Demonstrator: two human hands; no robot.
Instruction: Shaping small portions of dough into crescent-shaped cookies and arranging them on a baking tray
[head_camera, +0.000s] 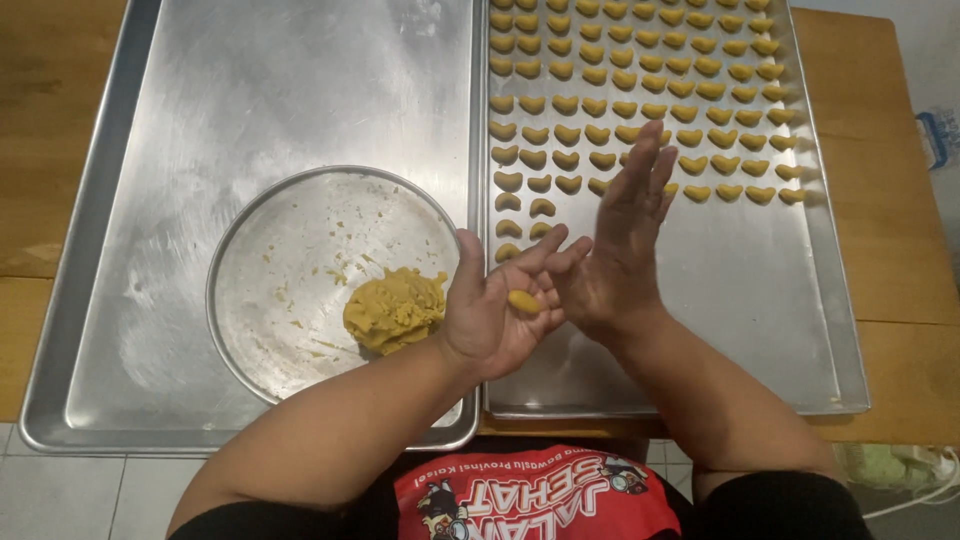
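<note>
Dough piece (523, 301): a small, smooth, pale yellow oval lump is lying in the cupped palm of the left hand, near the base of the fingers.
Left hand (495, 310): it is turning palm up over the seam between the two trays, fingers loosely spread and curled, cradling the piece rather than squeezing it.
Right hand (620, 245): it is standing on edge, flat and open, fingers stretched upward together; its heel is pressing against the left hand's fingertips just beside the piece. It is gripping nothing.
Dough mound (394, 310): a rough, crumbly yellow heap is sitting at the right side of the round metal pan (270, 250), just beside the left wrist, with crumbs scattered across the pan.
Left tray (200, 90): a large steel sheet is carrying the round pan.
Right tray (770, 300): it is holding rows of shaped pieces (600, 105), small yellow crescents lined up across its far half; its near part is showing bare metal.
Table (60, 120): brown wood is showing around both trays.
</note>
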